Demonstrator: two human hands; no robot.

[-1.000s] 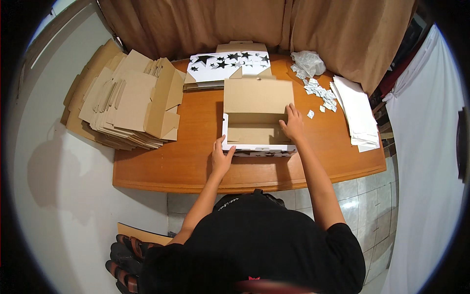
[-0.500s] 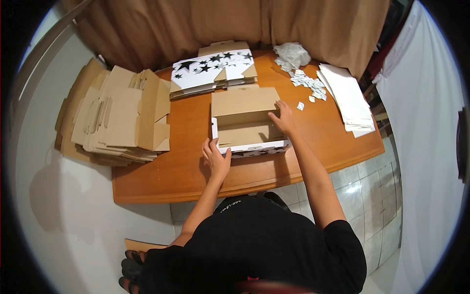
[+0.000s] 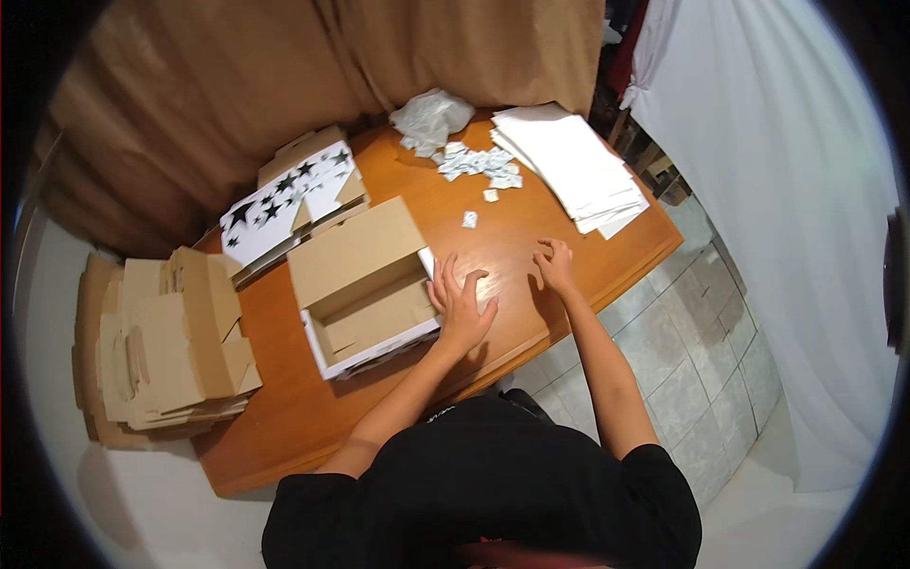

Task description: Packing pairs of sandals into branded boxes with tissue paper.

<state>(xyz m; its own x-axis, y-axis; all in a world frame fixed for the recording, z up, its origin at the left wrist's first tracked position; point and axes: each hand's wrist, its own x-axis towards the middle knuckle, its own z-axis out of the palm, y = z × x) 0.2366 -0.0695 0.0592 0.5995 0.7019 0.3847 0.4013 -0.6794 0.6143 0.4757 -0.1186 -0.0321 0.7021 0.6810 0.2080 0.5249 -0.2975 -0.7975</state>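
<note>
An open cardboard box [image 3: 360, 248], brown inside and white outside, stands on the table with its lid raised at the far side. Against its right end rests my left hand [image 3: 462, 308], fingers spread and not wrapped round anything. My right hand [image 3: 555, 264] hovers over the table to the right of the box, its fingers loosely bent and apart, holding nothing. Beyond the hands lie a single small white packet [image 3: 469, 219] and a heap of similar packets [image 3: 479, 164]. A stack of white paper sheets [image 3: 569, 166] is the nearest pile to my right hand.
Flattened brown cardboard boxes [image 3: 161, 341] are piled at the left of the wooden table [image 3: 256, 455]. Folded white boxes with black stars [image 3: 284, 204] lie behind the open box. A crumpled clear plastic bag [image 3: 432, 116] sits at the back, before a brown curtain [image 3: 237, 76].
The view has swung to the right. My right hand has left the box's lid and moved rightward toward the paper. My left hand has shifted from the box's left corner to its right end.
</note>
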